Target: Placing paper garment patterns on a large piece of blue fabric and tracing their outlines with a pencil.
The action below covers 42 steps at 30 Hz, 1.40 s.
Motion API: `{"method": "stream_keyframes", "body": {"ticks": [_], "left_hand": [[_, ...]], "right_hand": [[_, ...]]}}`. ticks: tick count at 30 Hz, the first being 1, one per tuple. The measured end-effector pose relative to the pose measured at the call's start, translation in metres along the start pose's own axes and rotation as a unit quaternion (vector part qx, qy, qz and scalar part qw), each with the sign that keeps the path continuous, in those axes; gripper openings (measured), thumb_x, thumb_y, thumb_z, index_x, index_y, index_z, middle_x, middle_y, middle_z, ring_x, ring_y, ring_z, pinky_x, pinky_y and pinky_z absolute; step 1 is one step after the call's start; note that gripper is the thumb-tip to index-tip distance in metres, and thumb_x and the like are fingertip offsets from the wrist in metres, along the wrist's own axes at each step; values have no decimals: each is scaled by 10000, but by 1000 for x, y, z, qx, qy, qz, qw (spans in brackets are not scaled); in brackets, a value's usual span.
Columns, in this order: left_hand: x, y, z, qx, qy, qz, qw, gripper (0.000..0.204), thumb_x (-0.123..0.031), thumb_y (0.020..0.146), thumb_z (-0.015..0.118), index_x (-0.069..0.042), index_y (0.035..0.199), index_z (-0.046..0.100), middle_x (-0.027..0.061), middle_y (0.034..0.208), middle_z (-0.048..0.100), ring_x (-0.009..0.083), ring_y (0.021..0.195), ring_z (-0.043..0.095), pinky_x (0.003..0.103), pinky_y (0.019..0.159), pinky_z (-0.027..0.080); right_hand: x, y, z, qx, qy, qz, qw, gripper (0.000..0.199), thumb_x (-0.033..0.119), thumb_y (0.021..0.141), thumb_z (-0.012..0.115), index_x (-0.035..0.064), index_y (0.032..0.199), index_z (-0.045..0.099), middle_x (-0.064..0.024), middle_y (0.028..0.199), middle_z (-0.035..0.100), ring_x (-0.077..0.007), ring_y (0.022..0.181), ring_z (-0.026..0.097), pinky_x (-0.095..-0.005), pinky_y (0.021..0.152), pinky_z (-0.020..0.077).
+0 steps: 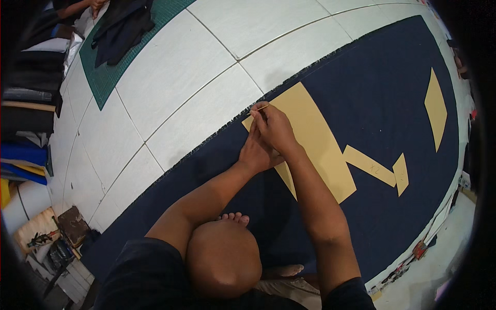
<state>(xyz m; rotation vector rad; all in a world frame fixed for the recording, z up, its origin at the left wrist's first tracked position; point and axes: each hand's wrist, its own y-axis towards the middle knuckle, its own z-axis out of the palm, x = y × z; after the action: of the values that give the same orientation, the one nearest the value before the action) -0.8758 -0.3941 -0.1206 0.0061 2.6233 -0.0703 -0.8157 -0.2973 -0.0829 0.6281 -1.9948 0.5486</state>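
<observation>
marking seems to be going on at the far edge of a large yellow card piece (315, 139), lying on dark blue cloth (372, 98).
nearest, a bare knee (225, 258) is showing; beyond it, the left hand (257, 151) is resting over the card's left side, partly covered by the right one, so i cannot tell how open it is. the right hand (276, 126) is pinching a thin stick-like tool (263, 107), probably for tracing the outline. the next move is calling, i judge, for a steady card and a tip following closely. rightward, a card strip (369, 166), a small slanted piece (401, 175) and a diamond-shaped piece (435, 111) are lying; farther left, a green mat (173, 13) is bearing dark folded fabric (124, 31).
</observation>
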Motion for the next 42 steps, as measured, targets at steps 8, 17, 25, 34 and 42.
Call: {"method": "stream_keyframes", "body": {"ticks": [8,17,25,34,42], "left_hand": [[2,0,7,-34,-111,-20,993,580,-390,796,719,-48,1241,571,168,1242,597,363,1212,509,502,1081,364],[-16,5,-15,7,-172,-40,984,618,-443,782,732,-44,1231,586,166,1267,599,355,1240,508,505,1088,368],[-5,-2,13,-82,7,18,996,740,-547,802,727,-54,1332,574,215,1460,438,401,1410,353,556,1185,248],[-1,-3,12,-91,-11,27,995,746,-561,815,715,-73,1358,563,205,1487,412,385,1429,331,570,1193,222],[-2,-2,14,-90,-5,27,996,744,-559,817,714,-79,1363,554,204,1495,402,385,1433,324,572,1192,223]], "right_hand": [[-8,1,5,-1,-34,-95,995,157,175,928,661,21,945,682,-152,825,703,-352,834,661,-444,769,504],[-12,0,-2,21,-88,-132,987,168,190,929,654,29,962,689,-149,868,700,-358,843,648,-440,779,496],[-41,25,-50,-76,-91,-73,990,159,172,958,605,36,1033,640,-200,921,679,-401,886,648,-460,781,510],[-49,52,-99,-163,-149,-8,975,159,168,988,580,15,1022,610,-207,911,688,-398,850,670,-462,749,523],[-53,48,-94,-173,-177,4,969,141,170,1002,548,49,1050,602,-191,950,690,-399,868,670,-466,757,526]]}}
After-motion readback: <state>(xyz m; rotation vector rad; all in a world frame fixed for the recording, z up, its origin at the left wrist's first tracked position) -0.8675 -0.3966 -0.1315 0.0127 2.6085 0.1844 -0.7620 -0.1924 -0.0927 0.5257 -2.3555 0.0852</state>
